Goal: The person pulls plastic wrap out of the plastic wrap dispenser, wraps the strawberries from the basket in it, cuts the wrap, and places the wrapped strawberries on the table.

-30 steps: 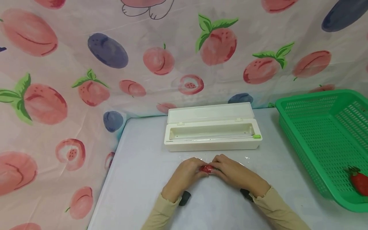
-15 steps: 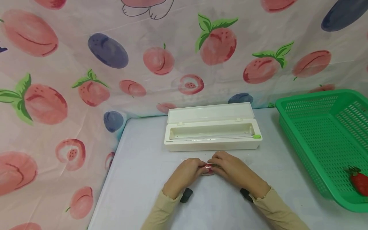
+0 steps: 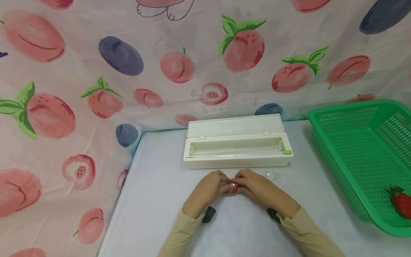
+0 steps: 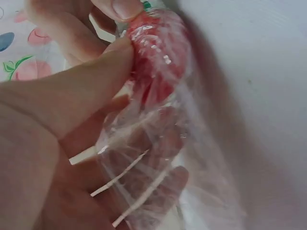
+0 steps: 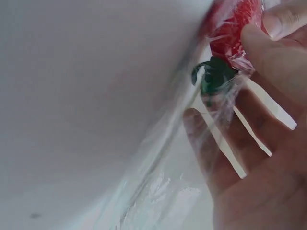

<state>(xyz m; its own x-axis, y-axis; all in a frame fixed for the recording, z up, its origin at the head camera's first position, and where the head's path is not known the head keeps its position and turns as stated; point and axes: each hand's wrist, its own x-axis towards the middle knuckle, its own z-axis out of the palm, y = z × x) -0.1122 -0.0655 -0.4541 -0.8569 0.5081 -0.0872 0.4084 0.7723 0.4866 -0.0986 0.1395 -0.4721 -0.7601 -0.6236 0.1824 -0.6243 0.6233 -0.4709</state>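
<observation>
A red strawberry (image 3: 232,187) wrapped in clear cling film lies on the pale table between both hands, just in front of the white film box. My left hand (image 3: 210,188) pinches its left side. In the left wrist view the thumb presses on the strawberry (image 4: 158,52), and the film (image 4: 153,163) drapes over the curled fingers. My right hand (image 3: 255,187) grips the right side. In the right wrist view the strawberry (image 5: 235,21) shows its green leaves (image 5: 215,76), and loose film (image 5: 163,182) trails over the fingers down to the table.
An open white cling-film dispenser box (image 3: 237,147) stands behind the hands. A green perforated basket (image 3: 359,150) at the right holds another strawberry (image 3: 401,204). A fruit-print cloth (image 3: 96,89) hangs behind and to the left. The table edge (image 3: 118,200) runs along the left.
Both hands and the strawberry have shifted slightly toward the box, and the film has been drawn closer around the fruit. A loose bit of film now shows at the right.
</observation>
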